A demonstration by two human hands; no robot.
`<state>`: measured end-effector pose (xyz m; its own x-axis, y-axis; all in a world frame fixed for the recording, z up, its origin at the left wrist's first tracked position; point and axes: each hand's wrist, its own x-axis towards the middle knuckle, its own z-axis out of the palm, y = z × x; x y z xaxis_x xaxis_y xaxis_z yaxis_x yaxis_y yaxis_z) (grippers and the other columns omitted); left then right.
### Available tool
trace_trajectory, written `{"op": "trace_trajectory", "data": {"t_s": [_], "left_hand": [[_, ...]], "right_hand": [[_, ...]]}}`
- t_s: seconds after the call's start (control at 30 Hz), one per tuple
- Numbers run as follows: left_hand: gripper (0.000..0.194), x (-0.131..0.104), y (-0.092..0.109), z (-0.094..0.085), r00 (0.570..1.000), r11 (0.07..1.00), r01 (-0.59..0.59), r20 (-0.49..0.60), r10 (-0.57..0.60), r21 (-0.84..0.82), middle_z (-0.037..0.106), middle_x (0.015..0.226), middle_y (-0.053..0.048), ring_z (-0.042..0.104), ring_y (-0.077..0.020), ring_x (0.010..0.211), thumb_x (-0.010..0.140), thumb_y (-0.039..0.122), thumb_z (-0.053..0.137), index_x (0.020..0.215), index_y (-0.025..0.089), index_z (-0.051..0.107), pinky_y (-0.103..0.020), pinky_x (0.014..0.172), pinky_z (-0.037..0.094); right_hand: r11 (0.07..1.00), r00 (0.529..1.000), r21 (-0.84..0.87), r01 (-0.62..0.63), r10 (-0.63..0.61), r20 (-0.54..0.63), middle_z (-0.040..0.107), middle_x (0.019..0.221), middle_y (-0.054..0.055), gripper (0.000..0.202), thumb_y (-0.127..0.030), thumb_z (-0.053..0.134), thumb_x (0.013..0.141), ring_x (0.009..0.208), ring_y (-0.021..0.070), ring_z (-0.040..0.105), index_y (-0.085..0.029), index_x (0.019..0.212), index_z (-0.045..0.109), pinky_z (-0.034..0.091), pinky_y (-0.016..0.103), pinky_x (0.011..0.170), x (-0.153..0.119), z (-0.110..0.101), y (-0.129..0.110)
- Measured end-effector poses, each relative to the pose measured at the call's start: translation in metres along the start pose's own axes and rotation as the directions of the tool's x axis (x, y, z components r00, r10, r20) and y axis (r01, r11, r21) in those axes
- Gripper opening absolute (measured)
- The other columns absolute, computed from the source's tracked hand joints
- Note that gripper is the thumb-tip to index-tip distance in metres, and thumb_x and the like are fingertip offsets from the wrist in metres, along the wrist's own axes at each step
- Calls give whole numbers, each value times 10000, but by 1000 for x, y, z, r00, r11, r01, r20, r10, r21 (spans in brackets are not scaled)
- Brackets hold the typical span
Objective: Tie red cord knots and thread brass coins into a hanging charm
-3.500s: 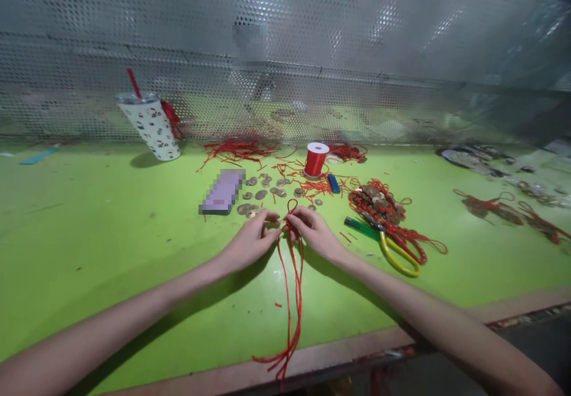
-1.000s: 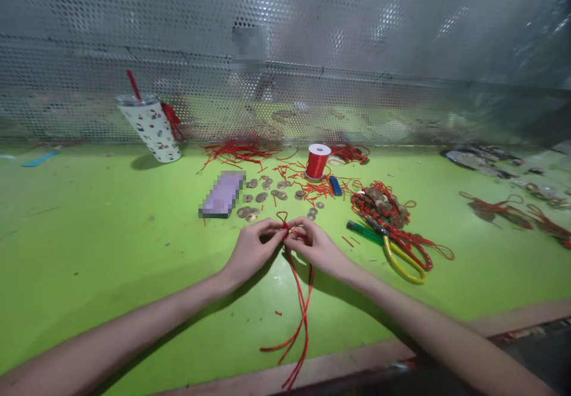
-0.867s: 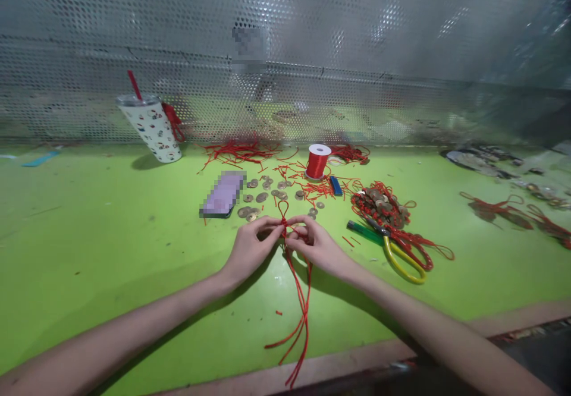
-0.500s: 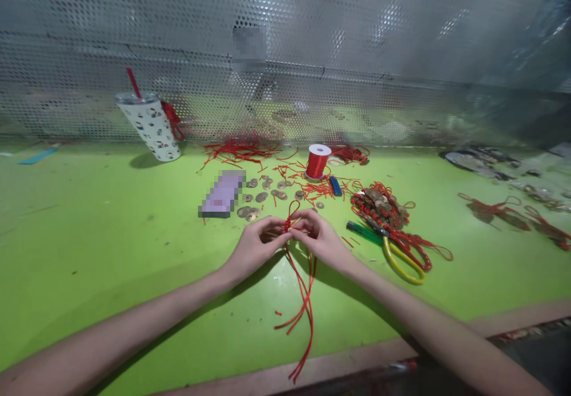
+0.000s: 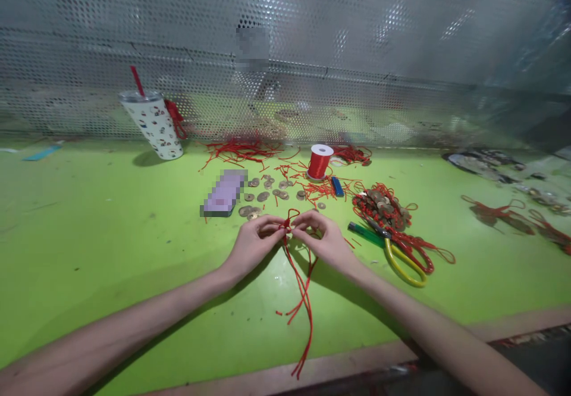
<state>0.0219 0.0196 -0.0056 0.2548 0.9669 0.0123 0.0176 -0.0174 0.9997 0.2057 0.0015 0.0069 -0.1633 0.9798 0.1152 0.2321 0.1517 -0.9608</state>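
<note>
The left hand (image 5: 250,246) pinches the red cord (image 5: 287,224) beside the right hand (image 5: 329,242), whose grip is unclear; apparent knotting likely next calls for even tension.

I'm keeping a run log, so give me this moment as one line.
left hand: pinching red cord; right hand: at the cord, grip unclear; loose ends: trailing below hands; nearby: coins, scissors, red spool

cord (image 5: 286,223) was red; tabletop (image 5: 134,235) lime green; tumbler (image 5: 154,128) white with small multicoloured prints; scissor handles (image 5: 391,258) yellow and red.
</note>
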Motion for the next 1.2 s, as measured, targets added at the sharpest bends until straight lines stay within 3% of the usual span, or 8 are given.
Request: {"op": "trace_trajectory", "data": {"t_s": [0.17,0.3,0.57,0.83,1.03,1.2], "left_hand": [[254,0,1,-1,999,999,34,2,-34,-31,797,962,-105,759,-239,902,756,281,782,960,138,734,-370,854,608],[286,-2,4,-1,999,999,41,29,-40,-26,796,970,-116,756,-241,895,770,305,781,993,133,732,-362,817,605],[242,-1,8,-2,996,990,88,43,-84,-110,763,797,-60,709,-173,657,753,326,777,881,138,693,-315,655,604],[302,2,6,-2,998,990,62,-2,-63,-125,727,838,-42,704,-171,664,729,375,802,876,139,685,-337,677,614],[236,-2,9,-4,995,994,66,76,-60,-83,722,828,-57,707,-198,764,802,363,743,891,151,689,-314,686,573],[193,-2,11,-5,990,998,30,140,-24,-47,687,809,-47,640,-174,736,838,359,671,829,169,704,-289,658,537]], "right_hand": [[999,999,-8,-35,35,36,745,861,53,213,-258,719,829,860,225,716,-204,1012,624,537,402,830,0,2,3],[993,999,-115,3,2,48,756,904,76,168,-283,708,838,838,230,709,-189,974,681,532,370,761,3,-2,6],[966,986,-237,106,-70,154,762,870,70,175,-340,661,908,797,223,672,-194,890,755,480,346,713,8,-9,13],[959,983,-226,173,-156,92,739,824,43,142,-326,674,900,749,193,643,-211,843,734,478,336,705,6,-8,10],[945,970,-219,243,-235,60,733,866,53,108,-311,661,918,779,201,651,-218,905,714,503,357,735,5,-9,8],[876,938,-336,345,-336,87,707,843,55,123,-319,648,937,807,220,642,-232,860,689,479,396,792,3,-9,11]]}}
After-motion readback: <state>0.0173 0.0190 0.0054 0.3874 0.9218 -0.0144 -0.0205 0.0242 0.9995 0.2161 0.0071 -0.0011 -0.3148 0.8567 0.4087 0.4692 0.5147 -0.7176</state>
